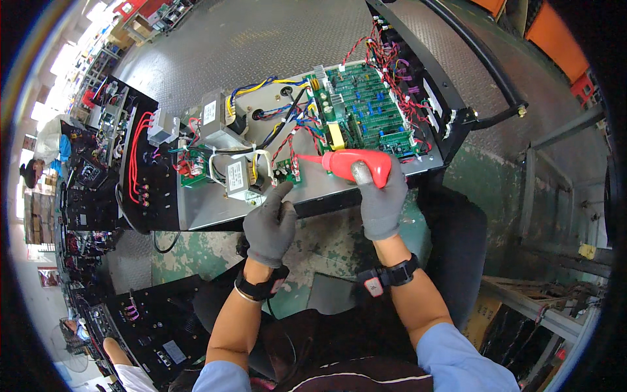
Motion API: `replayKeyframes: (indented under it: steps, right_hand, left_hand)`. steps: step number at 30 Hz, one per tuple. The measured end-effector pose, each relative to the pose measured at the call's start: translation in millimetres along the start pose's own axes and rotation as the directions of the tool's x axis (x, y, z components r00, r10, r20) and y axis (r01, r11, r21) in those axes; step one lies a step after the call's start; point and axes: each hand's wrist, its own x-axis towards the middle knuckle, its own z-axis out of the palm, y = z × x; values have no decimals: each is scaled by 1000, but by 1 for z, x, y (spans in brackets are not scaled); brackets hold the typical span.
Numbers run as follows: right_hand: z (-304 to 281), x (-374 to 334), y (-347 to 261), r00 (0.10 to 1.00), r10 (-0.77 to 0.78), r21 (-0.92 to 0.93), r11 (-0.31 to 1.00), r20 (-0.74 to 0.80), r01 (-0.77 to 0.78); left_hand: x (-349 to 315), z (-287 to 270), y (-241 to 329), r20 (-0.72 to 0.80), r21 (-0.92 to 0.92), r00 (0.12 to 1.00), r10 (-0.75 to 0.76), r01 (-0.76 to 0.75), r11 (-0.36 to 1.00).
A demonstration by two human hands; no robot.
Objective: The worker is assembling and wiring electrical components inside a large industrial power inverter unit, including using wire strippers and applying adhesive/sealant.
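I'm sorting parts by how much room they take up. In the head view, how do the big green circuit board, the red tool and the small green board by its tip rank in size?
Largest to smallest as they look:
1. Big green circuit board
2. Red tool, held in the right hand
3. Small green board, near the left hand

The tool sits nearer the camera, so it looks larger than it is.

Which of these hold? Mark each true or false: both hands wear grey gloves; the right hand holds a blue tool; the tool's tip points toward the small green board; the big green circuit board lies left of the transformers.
1. Both hands wear grey gloves. True: left hand, right hand.
2. The right hand holds a blue tool. False: the red tool is red.
3. Its tip points toward the small green board. True.
4. The large circuit board lies left of the transformers. False: it lies right of them.
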Motion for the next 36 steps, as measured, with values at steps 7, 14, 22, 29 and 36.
replayKeyframes:
  steps: [7, 14, 22, 29, 36]
  right_hand:
    - [-5, 4, 0, 1000, 2, -26, 1000, 30, -1]
    - [-12, 6, -8, 994, -89, -104, 990, 63, 95]
    - [-20, 15, -65, 967, -240, -169, 953, 87, 251]
    - [39, 73, -134, 797, -339, -478, 659, 500, 581]
    - [103, 91, -124, 622, -204, -539, 345, 756, 768]
  left_hand:
    - [0, -10, 1, -15, -33, 1000, -27, 26, 999]
    - [1, -31, -5, -154, -144, 988, -32, 9, 990]
    - [0, -116, -4, -580, 422, 767, 273, -4, 907]
    - [20, -164, -68, -795, 451, 542, 271, 232, 862]
    - [21, -175, -105, -829, 362, 518, 210, 211, 908]
